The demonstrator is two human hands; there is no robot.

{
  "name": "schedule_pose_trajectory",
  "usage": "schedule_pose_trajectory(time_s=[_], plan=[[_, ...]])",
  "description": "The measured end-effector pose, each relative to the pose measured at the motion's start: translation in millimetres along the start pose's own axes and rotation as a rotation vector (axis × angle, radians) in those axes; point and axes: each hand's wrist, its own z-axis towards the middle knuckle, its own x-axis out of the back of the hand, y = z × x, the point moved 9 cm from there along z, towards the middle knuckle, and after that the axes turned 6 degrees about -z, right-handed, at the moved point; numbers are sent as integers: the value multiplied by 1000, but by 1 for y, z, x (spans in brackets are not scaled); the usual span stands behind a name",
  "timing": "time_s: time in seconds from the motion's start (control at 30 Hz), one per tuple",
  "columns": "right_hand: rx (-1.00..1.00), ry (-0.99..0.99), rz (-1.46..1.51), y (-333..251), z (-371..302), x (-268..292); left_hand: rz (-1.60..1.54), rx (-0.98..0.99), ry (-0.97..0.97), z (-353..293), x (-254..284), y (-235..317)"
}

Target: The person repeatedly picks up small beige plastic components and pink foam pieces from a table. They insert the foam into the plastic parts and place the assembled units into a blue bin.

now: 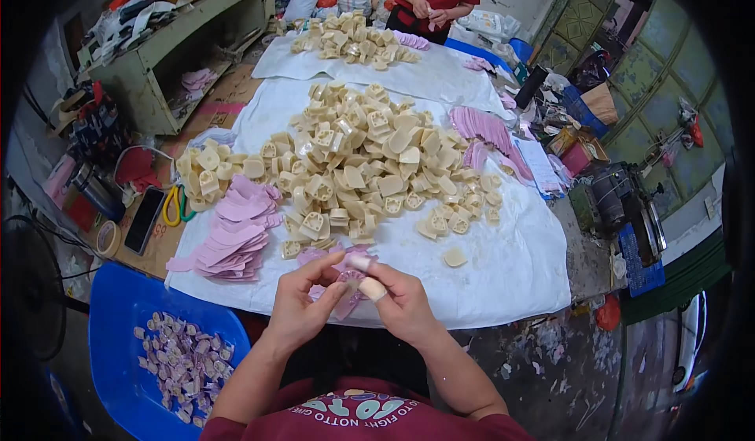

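Near the table's front edge, my left hand and my right hand meet around a small shoe heel wrapped in lilac sheet. Both hands pinch it between thumb and fingers, hiding much of its shape. Pale tape wraps a thumb and a finger of my right hand. Just beyond them rises a big heap of cream shoe heels. One loose cream heel lies right of my hands. To the left, a stack of lilac cut pieces rests on the white cloth.
A blue tub at lower left holds several lilac-covered heels. Yellow-handled scissors, a phone and a tape roll lie at the left. More lilac pieces sit at right. Across the table stands another person.
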Motion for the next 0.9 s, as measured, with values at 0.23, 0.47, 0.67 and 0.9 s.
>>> schedule_pose_trajectory(time_s=[0.23, 0.47, 0.67, 0.9], plan=[[-436, 20, 395, 36, -26, -9, 266, -342, 145, -22, -21, 36], [-43, -100, -29, 4, -31, -18, -405, -12, 28, -2, -40, 4], [-175, -47, 331, 3, -25, -32, -426, -29, 52, -13, -39, 6], [-330, -421, 387, 28, -42, -101, -838, 84, 401, -57, 96, -43]])
